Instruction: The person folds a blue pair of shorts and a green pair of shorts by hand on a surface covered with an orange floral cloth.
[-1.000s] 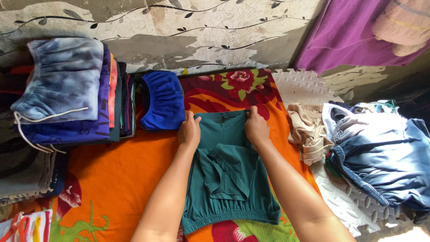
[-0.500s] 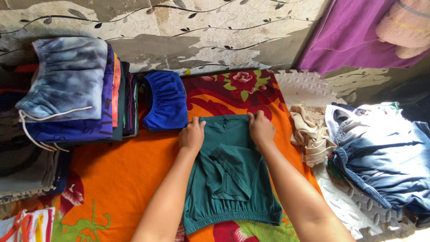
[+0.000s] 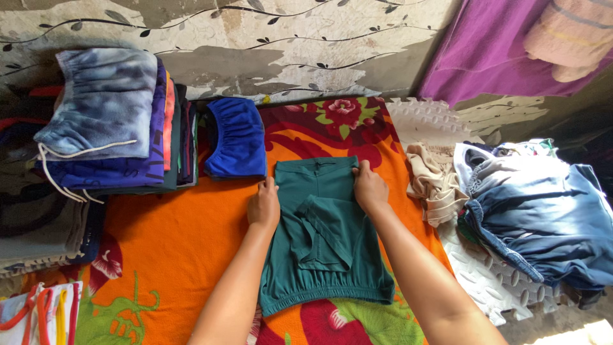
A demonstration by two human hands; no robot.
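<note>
We see a dark green knit garment with a gathered elastic hem [image 3: 325,243] lying flat on an orange blanket printed with red flowers and green leaves [image 3: 172,243]; its cloth is smooth, with a folded flap creased across the middle. Our left hand [image 3: 264,204] rests palm down on the garment's left edge, fingers together and flat. Our right hand [image 3: 369,187] presses the upper right corner, its fingers curled over the fabric edge; the two hands sit apart, one at each side of the upper end. Just beyond the left hand lies a folded royal-blue garment with a ruched elastic band [image 3: 236,137]. Farther left stands a stack of folded clothes topped by a soft blue tie-dye piece with a white drawstring [image 3: 102,115]. To the right, on a white embossed foam mat [image 3: 498,287], lie a crumpled beige cloth [image 3: 434,185] and a loose heap of blue-and-white tie-dye fabric [image 3: 543,211].
</note>
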